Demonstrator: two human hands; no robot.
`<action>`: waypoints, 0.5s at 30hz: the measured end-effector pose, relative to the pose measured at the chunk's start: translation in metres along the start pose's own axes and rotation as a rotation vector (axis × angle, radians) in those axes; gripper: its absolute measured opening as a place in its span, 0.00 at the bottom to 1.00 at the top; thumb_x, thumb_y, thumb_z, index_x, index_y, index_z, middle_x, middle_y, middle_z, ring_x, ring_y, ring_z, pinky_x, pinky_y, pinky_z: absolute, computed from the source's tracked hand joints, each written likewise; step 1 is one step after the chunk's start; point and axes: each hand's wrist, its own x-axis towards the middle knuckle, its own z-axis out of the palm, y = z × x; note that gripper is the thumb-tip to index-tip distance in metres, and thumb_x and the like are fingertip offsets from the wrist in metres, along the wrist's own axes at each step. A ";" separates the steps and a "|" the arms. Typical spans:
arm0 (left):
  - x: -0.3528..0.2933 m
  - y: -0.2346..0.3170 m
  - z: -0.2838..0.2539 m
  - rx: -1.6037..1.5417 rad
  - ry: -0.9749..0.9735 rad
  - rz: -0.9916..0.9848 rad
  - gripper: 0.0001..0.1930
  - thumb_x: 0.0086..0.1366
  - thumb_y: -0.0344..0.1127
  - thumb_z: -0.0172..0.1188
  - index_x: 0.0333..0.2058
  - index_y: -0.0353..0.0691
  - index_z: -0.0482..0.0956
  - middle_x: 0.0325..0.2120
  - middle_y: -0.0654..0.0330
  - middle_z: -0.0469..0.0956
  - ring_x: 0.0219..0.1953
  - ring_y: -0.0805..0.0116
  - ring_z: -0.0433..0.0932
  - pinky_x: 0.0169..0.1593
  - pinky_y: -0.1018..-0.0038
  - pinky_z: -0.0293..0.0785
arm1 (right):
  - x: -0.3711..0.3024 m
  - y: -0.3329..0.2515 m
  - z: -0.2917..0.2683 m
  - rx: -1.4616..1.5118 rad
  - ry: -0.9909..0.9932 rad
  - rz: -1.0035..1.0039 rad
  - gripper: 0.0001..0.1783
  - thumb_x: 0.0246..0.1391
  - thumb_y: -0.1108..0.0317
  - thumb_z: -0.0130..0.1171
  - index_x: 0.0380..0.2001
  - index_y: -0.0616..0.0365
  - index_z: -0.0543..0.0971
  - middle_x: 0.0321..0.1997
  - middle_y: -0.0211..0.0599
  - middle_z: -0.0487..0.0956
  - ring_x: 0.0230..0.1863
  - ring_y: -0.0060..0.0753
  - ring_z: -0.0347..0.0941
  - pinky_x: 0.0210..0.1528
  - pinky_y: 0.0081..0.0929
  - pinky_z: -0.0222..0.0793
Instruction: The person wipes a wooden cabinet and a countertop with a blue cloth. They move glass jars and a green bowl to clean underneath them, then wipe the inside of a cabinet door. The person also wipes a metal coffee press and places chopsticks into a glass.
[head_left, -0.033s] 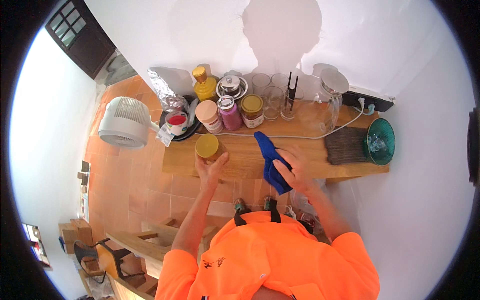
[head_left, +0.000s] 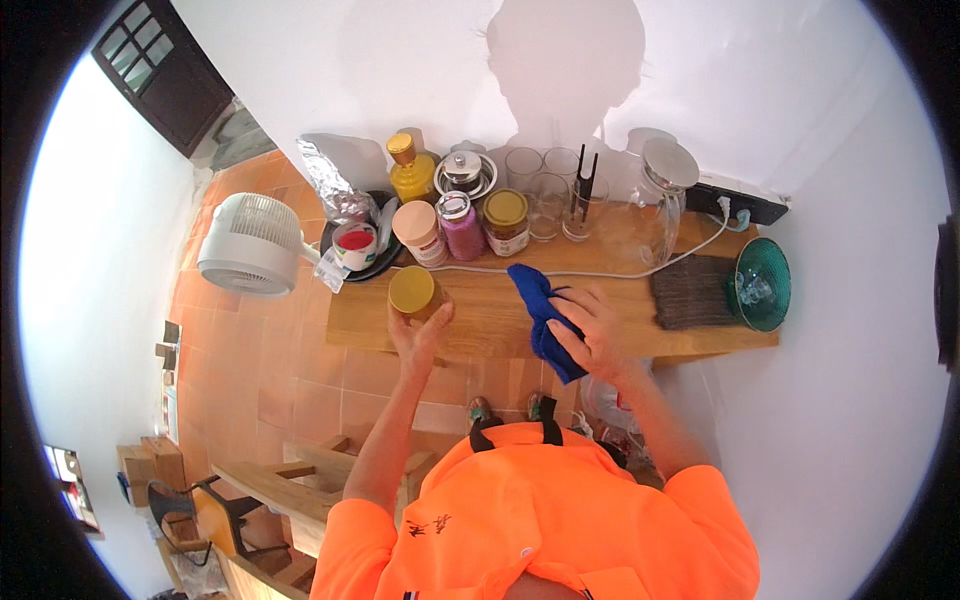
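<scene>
My left hand (head_left: 421, 335) is wrapped around a jar (head_left: 413, 291) with a gold lid, near the front edge of the wooden table (head_left: 480, 320). A blue cloth (head_left: 545, 325) hangs from the fingers of my right hand (head_left: 592, 332), bunched and partly draped down past the table edge. Behind them stand a honey-coloured jar with a gold lid (head_left: 506, 222), a purple jar (head_left: 461, 227) and a white jar with a pink lid (head_left: 419, 233). The jar in my left hand is apart from these.
Several clear glasses (head_left: 546, 206), one with black tongs (head_left: 583, 184), and a glass pitcher (head_left: 660, 205) stand along the wall. A white cable (head_left: 600, 274) crosses the tabletop. At the right are a dark mat (head_left: 690, 292) and a green bowl (head_left: 760, 285); a white fan (head_left: 252, 245) is left.
The cloth in my right hand has shifted slightly, its lower end hanging a little further right. My left hand with the jar has moved barely to the left.
</scene>
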 end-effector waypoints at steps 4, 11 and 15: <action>0.013 -0.005 -0.007 0.063 0.090 0.041 0.34 0.51 0.25 0.73 0.55 0.37 0.67 0.47 0.59 0.74 0.48 0.68 0.75 0.52 0.70 0.74 | -0.001 0.022 -0.004 -0.258 -0.186 -0.120 0.14 0.45 0.68 0.66 0.39 0.51 0.81 0.46 0.33 0.77 0.49 0.45 0.68 0.45 0.35 0.70; 0.014 -0.011 -0.019 0.104 0.140 0.064 0.32 0.52 0.23 0.71 0.55 0.37 0.66 0.47 0.59 0.74 0.46 0.67 0.77 0.48 0.71 0.77 | -0.025 0.055 0.007 -0.441 -0.321 -0.016 0.15 0.43 0.70 0.64 0.39 0.50 0.81 0.54 0.36 0.73 0.60 0.50 0.62 0.55 0.54 0.57; 0.017 -0.011 -0.019 0.049 0.173 0.042 0.31 0.52 0.23 0.70 0.54 0.38 0.67 0.45 0.60 0.75 0.45 0.67 0.77 0.48 0.72 0.76 | 0.021 0.029 0.003 -0.315 -0.252 0.026 0.21 0.48 0.68 0.60 0.48 0.56 0.76 0.56 0.43 0.72 0.55 0.50 0.70 0.48 0.49 0.68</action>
